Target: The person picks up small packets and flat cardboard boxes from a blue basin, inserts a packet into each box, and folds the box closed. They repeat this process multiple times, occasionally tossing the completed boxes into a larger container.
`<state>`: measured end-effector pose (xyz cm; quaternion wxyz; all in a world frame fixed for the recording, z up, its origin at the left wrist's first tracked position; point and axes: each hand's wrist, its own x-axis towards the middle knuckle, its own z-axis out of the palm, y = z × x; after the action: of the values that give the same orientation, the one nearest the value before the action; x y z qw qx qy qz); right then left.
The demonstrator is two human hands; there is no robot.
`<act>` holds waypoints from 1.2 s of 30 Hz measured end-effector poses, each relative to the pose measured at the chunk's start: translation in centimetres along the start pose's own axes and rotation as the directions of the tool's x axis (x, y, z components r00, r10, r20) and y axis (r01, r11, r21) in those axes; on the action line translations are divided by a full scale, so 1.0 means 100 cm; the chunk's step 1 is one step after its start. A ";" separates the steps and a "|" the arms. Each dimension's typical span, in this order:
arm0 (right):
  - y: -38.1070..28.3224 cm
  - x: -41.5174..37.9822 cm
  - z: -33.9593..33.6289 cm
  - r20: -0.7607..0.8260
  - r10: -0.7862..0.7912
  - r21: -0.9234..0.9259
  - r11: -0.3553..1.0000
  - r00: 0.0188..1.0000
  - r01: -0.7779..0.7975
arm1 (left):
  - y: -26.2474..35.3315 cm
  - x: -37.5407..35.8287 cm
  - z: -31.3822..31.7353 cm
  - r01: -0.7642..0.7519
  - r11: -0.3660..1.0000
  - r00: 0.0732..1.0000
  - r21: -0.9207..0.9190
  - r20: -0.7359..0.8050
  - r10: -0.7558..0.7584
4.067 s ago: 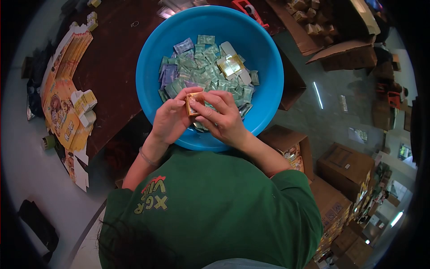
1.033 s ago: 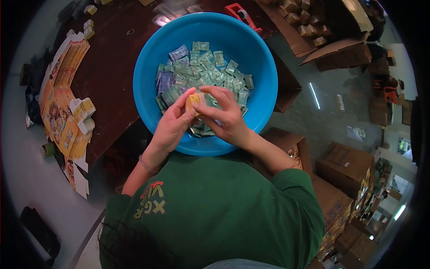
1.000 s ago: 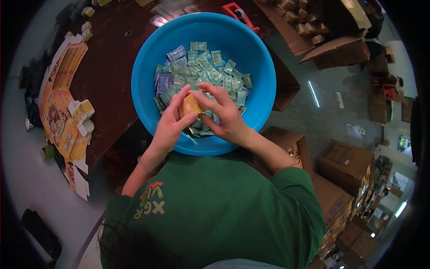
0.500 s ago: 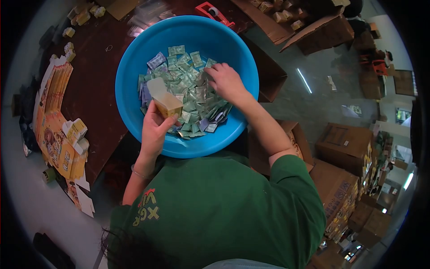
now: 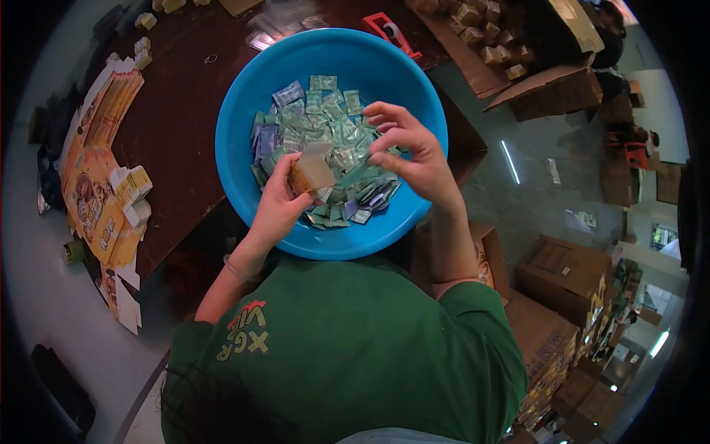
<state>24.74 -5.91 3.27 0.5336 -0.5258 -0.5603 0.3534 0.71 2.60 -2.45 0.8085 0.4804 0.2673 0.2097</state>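
The blue basin (image 5: 403, 89) holds a heap of green and purple packets (image 5: 314, 122). Over its three o'clock side, the right hand (image 5: 420, 161) has lifted off the heap since half a second ago, fingers curled and parted; I cannot tell whether it pinches a packet. The left hand (image 5: 275, 209), toward seven o'clock, grips the small yellow box (image 5: 316, 173), at nine o'clock from the right hand.
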 end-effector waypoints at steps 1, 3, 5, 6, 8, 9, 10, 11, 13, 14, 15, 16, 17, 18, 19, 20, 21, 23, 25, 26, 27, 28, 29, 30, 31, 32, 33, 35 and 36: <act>-0.015 0.002 0.011 0.052 -0.112 -0.253 0.960 0.992 0.121 | -0.003 0.000 0.000 -0.056 0.995 0.998 0.079 0.020 0.055; -0.021 0.004 0.038 0.158 -0.260 -0.685 0.666 0.953 0.296 | -0.008 0.003 0.001 -0.178 0.957 0.983 0.229 0.078 0.164; -0.007 0.005 0.055 0.221 -0.359 -0.789 0.481 0.907 0.382 | 0.002 0.001 0.004 -0.166 0.914 0.986 0.370 0.094 0.141; -0.005 0.003 0.061 0.215 -0.352 -0.800 0.472 0.911 0.371 | 0.005 -0.001 0.005 -0.158 0.885 0.987 0.439 0.093 0.131; 0.001 0.004 0.063 0.186 -0.339 -0.759 0.546 0.922 0.354 | 0.003 -0.002 0.002 -0.156 0.881 0.987 0.447 0.097 0.126; 0.002 0.005 0.064 0.171 -0.329 -0.737 0.583 0.929 0.342 | 0.000 -0.002 0.000 -0.154 0.879 0.988 0.451 0.100 0.121; 0.002 0.005 0.063 0.122 -0.341 -0.746 0.588 0.932 0.313 | -0.004 -0.002 -0.003 -0.082 0.926 0.995 0.369 0.081 0.056; 0.000 0.005 0.059 0.074 -0.352 -0.755 0.592 0.933 0.283 | -0.009 0.000 -0.007 -0.010 0.960 0.998 0.281 0.068 -0.009; -0.002 0.005 0.054 -0.008 -0.367 -0.786 0.577 0.930 0.221 | -0.010 0.002 -0.009 0.049 0.982 0.996 0.181 0.059 -0.060; -0.001 0.006 0.055 0.061 -0.370 -0.780 0.562 0.927 0.276 | -0.009 0.002 -0.006 0.040 0.984 0.997 0.172 0.058 -0.050; 0.000 0.005 0.057 0.124 -0.370 -0.771 0.548 0.921 0.325 | -0.008 0.001 -0.004 0.034 0.986 0.997 0.164 0.059 -0.045; 0.003 0.004 0.060 0.189 -0.370 -0.759 0.533 0.910 0.374 | -0.006 0.002 -0.002 -0.034 0.971 0.997 0.235 0.078 0.016; 0.007 0.000 0.064 0.194 -0.325 -0.710 0.605 0.926 0.361 | -0.003 0.002 0.001 -0.105 0.947 0.992 0.302 0.099 0.078; 0.007 0.001 0.064 0.191 -0.293 -0.728 0.598 0.937 0.335 | -0.001 0.002 0.002 -0.174 0.915 0.983 0.365 0.122 0.139; 0.007 0.001 0.064 0.188 -0.259 -0.744 0.592 0.947 0.310 | 0.000 0.001 0.004 -0.144 0.926 0.988 0.349 0.104 0.115; 0.007 0.001 0.064 0.185 -0.225 -0.760 0.584 0.956 0.285 | 0.000 0.000 0.006 -0.115 0.936 0.992 0.333 0.087 0.091; 0.007 0.001 0.066 0.153 -0.241 -0.690 0.669 0.958 0.278 | 0.000 0.000 0.006 -0.088 0.944 0.995 0.317 0.072 0.069; 0.008 0.000 0.073 0.089 -0.268 -0.520 0.809 0.959 0.274 | -0.013 0.003 -0.004 -0.117 0.971 0.993 0.207 0.013 0.116; 0.000 -0.004 0.074 -0.168 -0.135 -0.225 0.970 0.976 0.095 | -0.010 0.004 -0.007 -0.120 0.986 0.992 0.117 -0.023 0.123; -0.002 -0.007 0.076 -0.275 0.097 0.010 0.995 0.957 -0.098 | -0.006 0.004 -0.006 -0.178 0.966 0.984 0.188 0.033 0.175; 0.008 -0.007 0.073 -0.128 0.277 0.275 0.932 0.952 -0.234 | -0.002 0.004 -0.004 -0.237 0.937 0.971 0.255 0.096 0.219; 0.016 -0.008 0.077 -0.051 0.292 0.350 0.901 0.955 -0.257 | 0.004 0.003 0.000 -0.296 0.901 0.953 0.317 0.167 0.254; 0.022 -0.008 0.083 0.024 0.299 0.419 0.863 0.954 -0.281 | 0.010 -0.003 0.010 -0.211 0.959 0.972 0.188 0.145 0.186; 0.026 -0.009 0.086 -0.037 0.265 0.314 0.919 0.963 -0.241 | 0.007 -0.001 0.006 -0.194 0.969 0.970 0.155 0.177 0.166; 0.028 -0.010 0.086 -0.048 0.194 0.175 0.967 0.980 -0.183 | 0.004 0.003 -0.002 -0.175 0.977 0.967 0.124 0.207 0.147; 0.030 -0.011 0.087 -0.047 0.120 0.034 0.992 0.992 -0.119 | 0.002 0.004 -0.007 -0.156 0.983 0.963 0.094 0.235 0.130; 0.029 -0.010 0.088 -0.032 0.045 -0.106 0.993 0.998 -0.048 | 0.005 0.000 -0.006 0.044 0.999 0.990 0.025 0.130 -0.047; 0.017 -0.014 0.091 0.051 0.242 0.207 0.947 0.969 -0.247 | -0.002 0.000 -0.002 -0.047 0.999 0.998 -0.007 0.045 0.048; 0.011 -0.015 0.084 0.107 0.248 0.279 0.922 0.963 -0.268 | -0.004 0.001 -0.001 -0.094 0.995 0.996 -0.019 -0.002 0.094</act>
<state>16.64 -5.75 0.32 0.5339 -0.4983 -0.4464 0.5171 0.76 2.61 -2.85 0.8022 0.4847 0.2427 0.2502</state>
